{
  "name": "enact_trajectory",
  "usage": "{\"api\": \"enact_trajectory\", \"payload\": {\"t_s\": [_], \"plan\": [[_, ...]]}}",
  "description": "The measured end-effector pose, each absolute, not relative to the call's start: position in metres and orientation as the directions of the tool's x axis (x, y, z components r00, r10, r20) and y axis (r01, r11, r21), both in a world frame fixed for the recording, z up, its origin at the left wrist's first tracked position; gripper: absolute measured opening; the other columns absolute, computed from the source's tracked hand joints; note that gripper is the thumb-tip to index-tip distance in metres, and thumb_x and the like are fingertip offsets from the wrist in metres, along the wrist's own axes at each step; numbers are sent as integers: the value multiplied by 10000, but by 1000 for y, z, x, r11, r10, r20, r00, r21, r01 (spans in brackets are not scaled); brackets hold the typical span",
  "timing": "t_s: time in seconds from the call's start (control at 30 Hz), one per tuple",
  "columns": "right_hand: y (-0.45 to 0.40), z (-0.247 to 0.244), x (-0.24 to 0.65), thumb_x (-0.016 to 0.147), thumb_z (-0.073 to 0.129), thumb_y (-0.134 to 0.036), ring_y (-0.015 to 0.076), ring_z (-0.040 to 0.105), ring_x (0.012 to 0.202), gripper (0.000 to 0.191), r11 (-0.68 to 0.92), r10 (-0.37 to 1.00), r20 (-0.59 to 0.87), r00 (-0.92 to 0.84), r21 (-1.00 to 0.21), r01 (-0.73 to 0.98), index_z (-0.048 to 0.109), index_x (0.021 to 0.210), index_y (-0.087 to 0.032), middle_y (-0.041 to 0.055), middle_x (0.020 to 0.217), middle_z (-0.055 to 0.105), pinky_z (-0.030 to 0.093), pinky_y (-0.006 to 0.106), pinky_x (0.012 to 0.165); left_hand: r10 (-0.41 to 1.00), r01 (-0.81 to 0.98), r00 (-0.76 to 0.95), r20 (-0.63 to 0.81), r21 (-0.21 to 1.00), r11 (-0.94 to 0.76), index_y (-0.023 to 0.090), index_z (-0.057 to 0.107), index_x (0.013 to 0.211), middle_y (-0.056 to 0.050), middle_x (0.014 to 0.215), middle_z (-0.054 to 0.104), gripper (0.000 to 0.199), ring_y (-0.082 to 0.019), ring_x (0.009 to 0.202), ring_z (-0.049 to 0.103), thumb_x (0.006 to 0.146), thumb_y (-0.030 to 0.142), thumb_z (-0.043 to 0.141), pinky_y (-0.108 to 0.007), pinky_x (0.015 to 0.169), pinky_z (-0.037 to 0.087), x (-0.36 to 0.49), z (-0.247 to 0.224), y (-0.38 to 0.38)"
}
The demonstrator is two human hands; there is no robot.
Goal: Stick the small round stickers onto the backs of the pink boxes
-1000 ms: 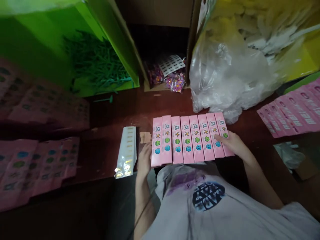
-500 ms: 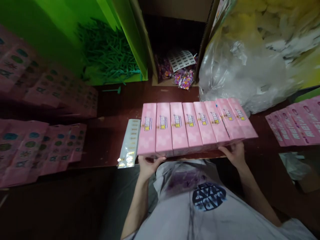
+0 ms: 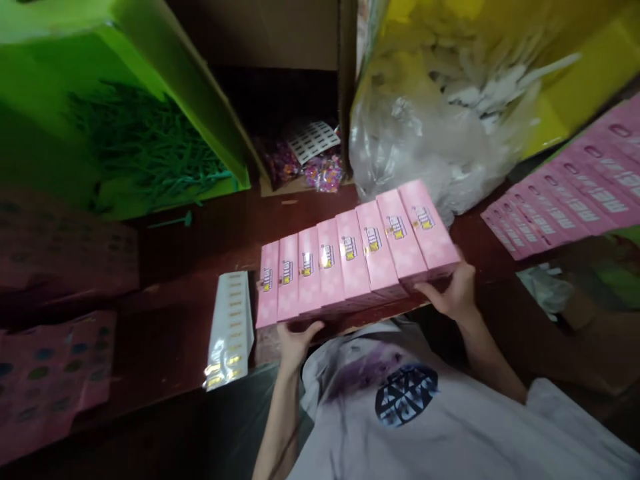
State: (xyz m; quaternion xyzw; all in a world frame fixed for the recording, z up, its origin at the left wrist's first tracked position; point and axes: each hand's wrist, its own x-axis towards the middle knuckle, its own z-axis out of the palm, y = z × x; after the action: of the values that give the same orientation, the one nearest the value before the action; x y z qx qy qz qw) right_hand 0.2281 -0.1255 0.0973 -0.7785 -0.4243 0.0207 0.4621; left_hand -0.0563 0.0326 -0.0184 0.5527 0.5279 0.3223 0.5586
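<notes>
A row of several pink boxes (image 3: 345,257) is held side by side between my two hands, over the near edge of the dark red table. My left hand (image 3: 296,343) grips the row low at its left part, thumb along the near side and the other fingers hidden beneath. At the right end, my right hand (image 3: 454,293) is closed around the last box's near corner, its thumb on the front side. The row tilts, its right end higher in view than its left. Just left of it lies a stack of sticker sheets (image 3: 231,327) with gold print.
Behind stand a green bin (image 3: 200,127) of green plastic pieces, a carton (image 3: 265,153) with bags of colourful bits, and a clear plastic bag (image 3: 415,147) of white pieces. More pink boxes stand at left (image 3: 50,380) and right (image 3: 560,193). A small green piece (image 3: 187,219) lies loose.
The row of boxes has tilted, its right end lifting and its left end lowering, with both hands still on it. The camera view has turned toward the right.
</notes>
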Motion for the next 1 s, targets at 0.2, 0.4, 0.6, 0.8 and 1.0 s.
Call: {"api": "enact_trajectory", "payload": {"t_s": [0.2,0.4,0.6,0.8,1.0], "plan": [[-182,219,200,781,677,-549,413,572,1148,743,-518,552,661,508,-206,830,492,1447,-275,95,1336,605,473,551,1006,554,-176,750,-361,698,694,203,585,927,0,836,691,611,-171,790,667,436,316,929,-403,897,533,89,-28,-30],[-205,218,243,743,737,-501,436,555,1127,802,-755,494,682,539,29,656,503,1439,-177,175,1356,594,464,569,956,150,-31,967,-207,490,871,165,631,928,-54,934,711,613,-197,832,683,468,418,948,-468,901,549,212,-34,-84],[-207,210,317,790,685,-450,394,512,1206,731,-803,516,566,643,60,592,506,1413,-111,193,1302,615,415,532,1025,87,47,975,-207,565,824,186,604,1014,-89,1011,717,603,-204,848,693,591,508,889,-519,904,547,267,-50,-94],[-179,214,344,763,724,-438,397,499,1205,740,-847,493,510,705,97,522,522,1402,-126,199,1265,624,408,516,1009,100,158,956,-275,772,615,208,605,1118,-112,1157,706,505,-229,1020,701,807,598,680,-406,905,561,288,-47,-89],[-149,211,327,801,675,-427,430,513,1158,704,-862,502,424,754,179,474,523,1381,-58,289,1246,591,426,512,910,112,358,914,-390,904,234,153,683,940,-92,684,704,293,-276,796,734,764,370,774,-348,753,569,288,-40,-63]]}}
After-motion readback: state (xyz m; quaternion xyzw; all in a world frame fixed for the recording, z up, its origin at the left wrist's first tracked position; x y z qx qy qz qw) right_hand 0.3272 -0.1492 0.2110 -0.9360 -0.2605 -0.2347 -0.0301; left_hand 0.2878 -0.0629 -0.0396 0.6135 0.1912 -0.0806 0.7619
